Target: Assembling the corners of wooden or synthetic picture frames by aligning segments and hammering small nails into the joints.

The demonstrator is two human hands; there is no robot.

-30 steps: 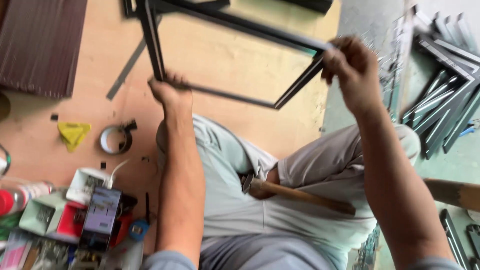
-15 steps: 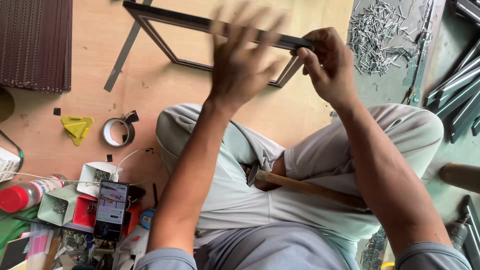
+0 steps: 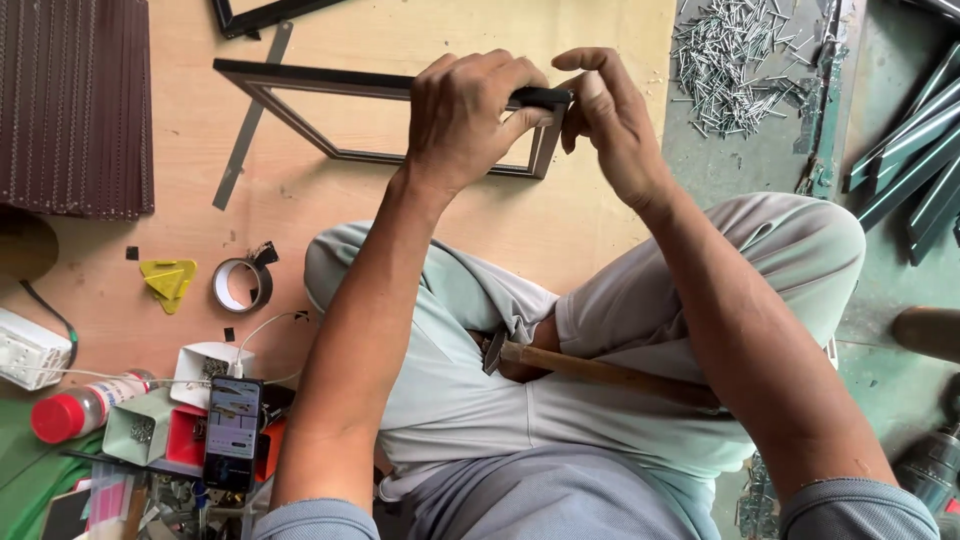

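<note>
A seated person works at the corner of a dark picture frame (image 3: pixel 300 85), seen from a head-worn camera. The left hand (image 3: pixel 465 115) wraps the top rail beside the right corner, its fingers (image 3: pixel 520 120) clamped on the dark moulding. The right hand (image 3: pixel 615 125) meets it at the same corner, thumb and forefinger pinched together at the joint; whether they hold anything small cannot be told.

The frame lies flat on the pale wooden floor (image 3: pixel 420 30), stretching leftward from the fingers, its slim rails glossy black outside with a lighter inner lip and mitred corners. To do this step well, it seems wise to keep the left grip firm so the mitre stays flush while the right fingers settle at the joint, pressing evenly rather than twisting.

Below the fingers, a wooden-handled hammer (image 3: pixel 600 370) rests across the lap on light grey trousers. Above and right of the fingers, a heap of thin bright nails (image 3: pixel 730 65) lies on a grey-green surface. Far left of the fingers sits a stack of dark ribbed mouldings (image 3: pixel 75 100); lower left, a roll of tape (image 3: pixel 240 285), a yellow plastic triangle (image 3: pixel 168 280), a red-capped bottle (image 3: pixel 75 412) and a phone (image 3: pixel 232 430) amid small boxes. Dark green metal lengths (image 3: pixel 915 135) lie right of the fingers.
</note>
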